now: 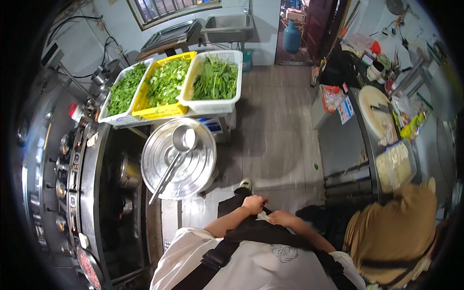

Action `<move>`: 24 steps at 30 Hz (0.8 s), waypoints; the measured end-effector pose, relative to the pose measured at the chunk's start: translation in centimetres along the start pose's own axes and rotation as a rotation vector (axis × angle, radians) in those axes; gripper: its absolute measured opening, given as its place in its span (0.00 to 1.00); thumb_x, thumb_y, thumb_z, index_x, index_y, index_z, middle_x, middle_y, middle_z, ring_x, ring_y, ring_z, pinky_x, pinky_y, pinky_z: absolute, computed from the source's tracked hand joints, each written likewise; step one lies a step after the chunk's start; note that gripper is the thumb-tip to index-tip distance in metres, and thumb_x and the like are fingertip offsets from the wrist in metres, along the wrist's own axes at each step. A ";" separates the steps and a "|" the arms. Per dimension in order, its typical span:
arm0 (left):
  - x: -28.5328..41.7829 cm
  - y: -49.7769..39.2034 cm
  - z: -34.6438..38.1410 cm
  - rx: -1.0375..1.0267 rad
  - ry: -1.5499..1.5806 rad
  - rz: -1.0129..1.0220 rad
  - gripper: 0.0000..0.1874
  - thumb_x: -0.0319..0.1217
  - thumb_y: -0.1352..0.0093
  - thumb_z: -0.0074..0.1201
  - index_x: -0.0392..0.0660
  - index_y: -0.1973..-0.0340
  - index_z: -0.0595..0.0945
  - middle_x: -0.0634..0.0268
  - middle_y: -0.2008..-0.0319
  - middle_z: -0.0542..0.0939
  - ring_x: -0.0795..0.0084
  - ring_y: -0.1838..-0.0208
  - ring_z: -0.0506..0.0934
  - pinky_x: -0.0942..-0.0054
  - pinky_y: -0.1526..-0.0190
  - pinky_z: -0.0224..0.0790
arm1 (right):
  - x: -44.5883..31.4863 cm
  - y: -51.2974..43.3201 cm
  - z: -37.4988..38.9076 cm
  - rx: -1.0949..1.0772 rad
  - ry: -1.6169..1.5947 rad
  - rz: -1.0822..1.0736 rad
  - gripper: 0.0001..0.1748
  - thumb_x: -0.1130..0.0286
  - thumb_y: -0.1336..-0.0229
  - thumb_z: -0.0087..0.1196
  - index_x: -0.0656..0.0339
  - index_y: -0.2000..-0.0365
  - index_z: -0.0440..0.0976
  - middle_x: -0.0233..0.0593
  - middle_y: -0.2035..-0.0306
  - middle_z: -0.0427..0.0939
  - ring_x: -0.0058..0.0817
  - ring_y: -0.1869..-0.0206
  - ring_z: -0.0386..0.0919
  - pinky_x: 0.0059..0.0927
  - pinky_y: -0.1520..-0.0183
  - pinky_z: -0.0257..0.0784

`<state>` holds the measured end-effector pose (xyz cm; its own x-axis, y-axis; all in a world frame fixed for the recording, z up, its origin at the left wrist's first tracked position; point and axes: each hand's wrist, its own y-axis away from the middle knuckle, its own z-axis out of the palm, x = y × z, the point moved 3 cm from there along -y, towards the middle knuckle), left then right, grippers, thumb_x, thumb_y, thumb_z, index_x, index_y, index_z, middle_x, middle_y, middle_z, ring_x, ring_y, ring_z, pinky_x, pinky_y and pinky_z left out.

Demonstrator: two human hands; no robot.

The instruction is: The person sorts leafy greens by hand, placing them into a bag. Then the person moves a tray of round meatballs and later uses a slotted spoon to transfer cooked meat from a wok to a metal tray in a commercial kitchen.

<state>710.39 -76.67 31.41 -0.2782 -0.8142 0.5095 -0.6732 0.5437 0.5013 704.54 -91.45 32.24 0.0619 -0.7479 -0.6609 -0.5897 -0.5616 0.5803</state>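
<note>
My left hand [255, 204] is over the front of my black apron [250, 232], its fingers curled; whether it grips the apron is unclear. Close beside it on the right, my right hand [282, 218] holds a crumpled whitish cloth or tissue [263, 216] against the apron. Ahead and to the left, a steel ladle [184, 139] lies on the round metal lid [156, 163] of a large pot. Beyond the lid stand a white basket of chopped greens [105, 117], a yellow basket of cut greens [159, 111] and a white basket of long leafy greens [214, 105].
A steel stove counter [88, 188] runs along the left, with a bowl of raw minced meat [88, 268]. At right, a counter holds a round chopping board [371, 105] and a knife [380, 108]. A person in a brown top [395, 232] stands close on my right. A blue gas cylinder [291, 38] stands by the doorway.
</note>
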 end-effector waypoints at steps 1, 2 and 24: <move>-0.1 -3.0 -2.0 0.023 0.009 0.033 0.19 0.29 0.41 0.53 0.57 0.53 0.78 0.64 0.60 0.82 0.60 0.52 0.78 0.63 0.53 0.72 | 1.1 -2.5 -2.2 0.074 0.159 0.023 0.11 0.67 0.47 0.48 0.62 0.75 0.77 0.44 0.72 0.80 0.38 0.68 0.79 0.35 0.67 0.72; -0.1 -6.0 -4.3 0.068 0.022 0.107 0.19 0.27 0.40 0.49 0.56 0.53 0.78 0.62 0.61 0.82 0.56 0.54 0.78 0.59 0.56 0.72 | 1.9 -5.2 -4.4 0.164 0.324 0.001 0.09 0.68 0.49 0.49 0.59 0.78 0.77 0.41 0.75 0.80 0.35 0.71 0.79 0.38 0.70 0.71; -5.1 -52.9 -49.4 0.479 0.733 0.030 0.14 0.27 0.37 0.52 0.41 0.55 0.79 0.59 0.66 0.83 0.64 0.61 0.81 0.69 0.56 0.73 | 15.6 -37.9 -62.2 -0.402 0.556 -0.117 0.19 0.67 0.46 0.47 0.53 0.52 0.75 0.46 0.60 0.80 0.44 0.56 0.78 0.40 0.53 0.72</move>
<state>781.22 -91.25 36.85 0.0989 -0.3757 0.9214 -0.9339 0.2846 0.2163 777.96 -103.87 29.51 0.5735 -0.6842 -0.4505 -0.2163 -0.6569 0.7223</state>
